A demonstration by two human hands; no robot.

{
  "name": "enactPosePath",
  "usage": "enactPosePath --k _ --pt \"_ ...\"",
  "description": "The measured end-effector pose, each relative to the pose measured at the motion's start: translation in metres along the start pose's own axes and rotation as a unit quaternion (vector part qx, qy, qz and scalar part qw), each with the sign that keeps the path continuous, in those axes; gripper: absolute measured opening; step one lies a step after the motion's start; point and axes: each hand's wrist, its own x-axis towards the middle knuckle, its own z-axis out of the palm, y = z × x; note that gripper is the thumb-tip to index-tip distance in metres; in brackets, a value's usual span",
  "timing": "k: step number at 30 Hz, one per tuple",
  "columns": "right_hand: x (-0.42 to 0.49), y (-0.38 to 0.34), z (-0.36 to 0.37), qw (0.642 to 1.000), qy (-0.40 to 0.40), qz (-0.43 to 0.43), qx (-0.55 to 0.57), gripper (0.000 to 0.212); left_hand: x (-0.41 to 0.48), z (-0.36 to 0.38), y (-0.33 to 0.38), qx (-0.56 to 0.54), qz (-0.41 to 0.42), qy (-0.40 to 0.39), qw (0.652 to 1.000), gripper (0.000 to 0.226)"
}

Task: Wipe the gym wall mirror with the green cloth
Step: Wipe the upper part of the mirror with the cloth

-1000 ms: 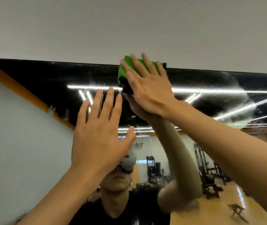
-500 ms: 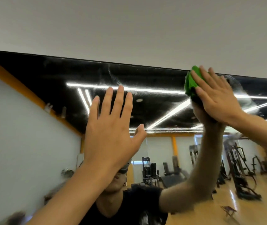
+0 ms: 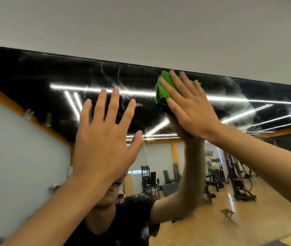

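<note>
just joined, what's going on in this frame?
A person is wiping a gym wall mirror. The right hand presses the green cloth flat on the glass just under the mirror's top edge, fingers straight. The left hand is raised lower and to the left, open with fingers spread, holding nothing; whether it touches the glass can't be told. Hazy streaks show on the glass beside the cloth.

Gym interior, long wall mirror [image 3: 159,157] reflecting weight machines [image 3: 238,176] on a glossy wooden floor [image 3: 212,228], white strip lights [image 3: 88,88] across a black ceiling [image 3: 35,75], orange trim [image 3: 4,99] along pale walls [image 3: 17,157]
</note>
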Motion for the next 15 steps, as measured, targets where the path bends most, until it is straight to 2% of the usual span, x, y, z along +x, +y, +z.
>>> enactPosePath --k 5,9,12,15 --pt "-0.054 0.110 -0.016 0.974 -0.010 0.227 0.015 0.066 -0.001 0.000 0.002 -0.001 -0.006 -0.013 1.000 0.076" --pt "-0.040 0.117 -0.017 0.949 0.009 0.314 0.033 0.068 0.000 0.000 0.000 0.005 -0.004 -0.005 1.000 0.075" --pt "-0.012 0.087 -0.012 0.960 0.024 0.278 0.029 0.064 -0.003 -0.001 -0.001 0.006 -0.002 0.002 1.000 0.074" --pt "0.011 0.042 -0.004 0.986 0.023 0.164 0.020 0.063 -0.001 0.005 -0.008 0.018 0.012 0.010 1.000 0.072"
